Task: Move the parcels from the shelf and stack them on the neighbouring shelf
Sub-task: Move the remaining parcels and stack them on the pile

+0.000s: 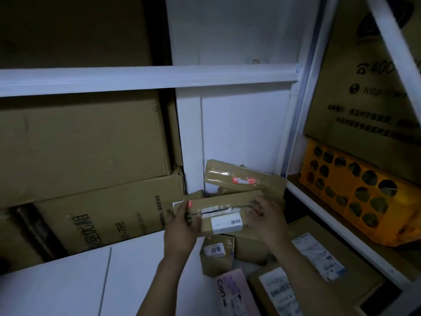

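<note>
Hands [184, 222] [270, 221] around flat parcel's [218, 210] ends

Cardboard parcels [217, 254] lie on the white shelf [68, 281].

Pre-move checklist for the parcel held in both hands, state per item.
1. Left hand grips the parcel at its left end: ok.
2. Right hand grips its right end: ok.
3. Parcel clear of the 3018 box beneath: cannot tell.
4. Taped parcel behind sits steady: not ok, it lies tilted on the pile and might slip.
5. Free spot on the right-hand shelf: cannot tell; a yellow crate fills the visible part.
</note>
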